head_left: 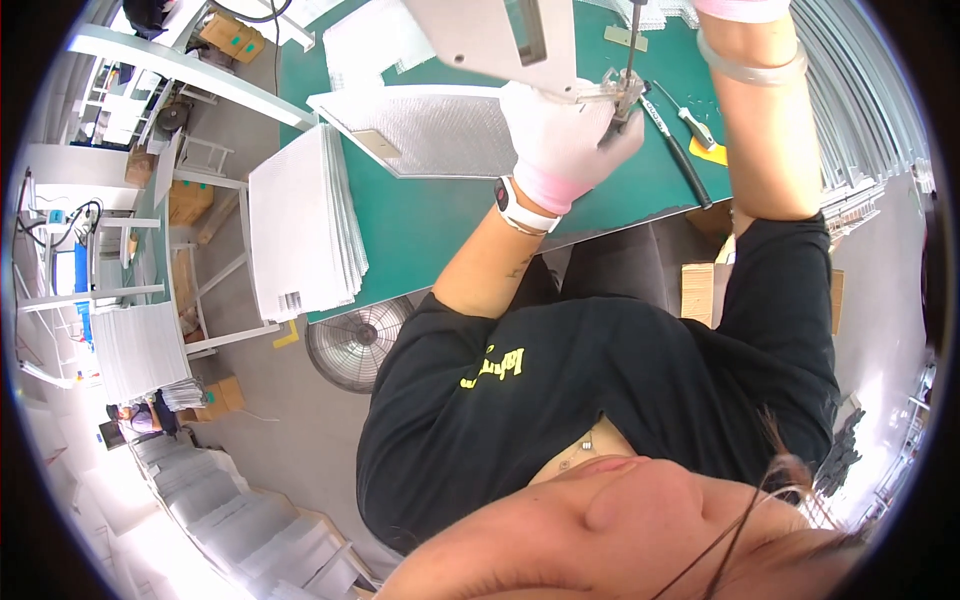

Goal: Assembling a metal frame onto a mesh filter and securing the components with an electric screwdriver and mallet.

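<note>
My left hand (560,140), in a white glove with a pink cuff and a watch at the wrist, grips a small metal bracket (612,92) at the edge of a pale flat panel (480,35) raised over the green table mat (440,215). A thin vertical tool shaft (632,40) comes down onto the bracket. My right forearm, wearing a clear bangle, reaches up to the top edge. Only the pink cuff of my right hand (745,8) shows there, and its fingers are cut off.
A silvery mesh panel (420,130) lies on the mat left of my hand. A stack of white panels (300,225) sits on a rack at the table's left. A black-handled tool (685,160) and a small screwdriver (690,120) lie at right. A floor fan (355,340) stands below the table's edge.
</note>
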{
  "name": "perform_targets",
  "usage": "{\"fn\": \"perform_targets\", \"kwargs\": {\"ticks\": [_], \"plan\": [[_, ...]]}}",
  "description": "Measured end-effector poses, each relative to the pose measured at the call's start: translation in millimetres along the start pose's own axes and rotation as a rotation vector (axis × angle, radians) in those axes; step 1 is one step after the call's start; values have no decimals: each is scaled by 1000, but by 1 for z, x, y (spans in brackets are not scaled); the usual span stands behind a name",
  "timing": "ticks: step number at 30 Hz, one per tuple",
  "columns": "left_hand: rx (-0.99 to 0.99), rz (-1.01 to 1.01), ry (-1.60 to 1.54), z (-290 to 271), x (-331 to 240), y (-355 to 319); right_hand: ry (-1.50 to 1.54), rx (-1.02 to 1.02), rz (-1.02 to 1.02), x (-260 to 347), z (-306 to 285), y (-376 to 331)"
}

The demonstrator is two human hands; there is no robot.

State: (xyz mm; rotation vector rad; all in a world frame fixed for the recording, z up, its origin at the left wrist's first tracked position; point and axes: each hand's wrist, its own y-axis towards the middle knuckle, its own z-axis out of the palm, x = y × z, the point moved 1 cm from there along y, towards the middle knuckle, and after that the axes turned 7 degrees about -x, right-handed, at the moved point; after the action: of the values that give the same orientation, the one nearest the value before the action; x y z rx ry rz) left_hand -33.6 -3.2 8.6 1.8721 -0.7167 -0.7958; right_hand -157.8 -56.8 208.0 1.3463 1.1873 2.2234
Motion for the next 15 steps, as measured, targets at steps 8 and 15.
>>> {"fn": "perform_targets", "kwargs": {"ticks": [8, 15], "plan": [[-61, 49, -19, -4, -2, 1, 736, -221, 631, -1, 30, -4], [-112, 64, -58, -6, -6, 8, 562, 172, 314, -23, 26, -27]]}}
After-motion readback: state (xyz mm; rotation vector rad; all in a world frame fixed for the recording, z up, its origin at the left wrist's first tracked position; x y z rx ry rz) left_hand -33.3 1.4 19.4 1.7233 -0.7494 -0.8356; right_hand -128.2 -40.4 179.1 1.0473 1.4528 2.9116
